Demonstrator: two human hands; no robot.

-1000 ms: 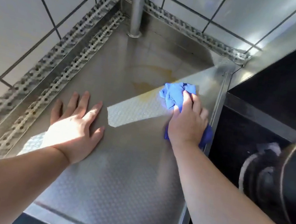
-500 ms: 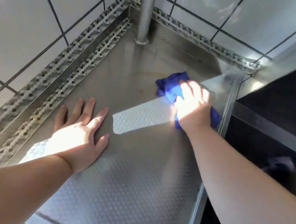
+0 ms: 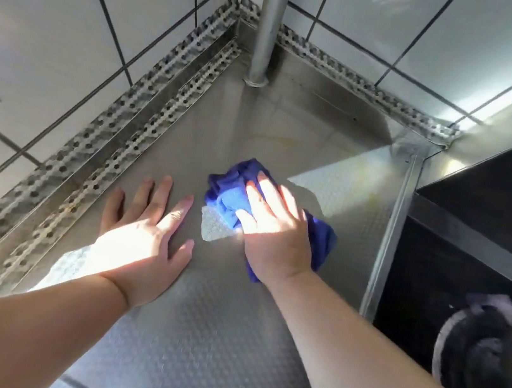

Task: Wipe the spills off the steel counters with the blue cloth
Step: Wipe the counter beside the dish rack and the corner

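Observation:
The steel counter (image 3: 203, 335) has a dimpled surface and fills the middle of the head view. My right hand (image 3: 272, 229) presses the crumpled blue cloth (image 3: 228, 193) flat onto the counter near its centre; cloth pokes out past my fingertips and beside my wrist. My left hand (image 3: 145, 237) lies palm down, fingers spread, on the counter just left of the cloth. A faint yellowish stain (image 3: 289, 142) shows on the steel beyond the cloth, toward the back corner.
White tiled walls with perforated metal strips (image 3: 95, 150) bound the counter at left and back. A steel pole (image 3: 270, 23) stands in the back corner. A dark appliance (image 3: 482, 227) sits beyond the counter's right rim (image 3: 386, 246).
My right hand has slid the cloth leftward and nearer, away from the right rim, ending close to my left hand. My left hand has stayed flat on the counter.

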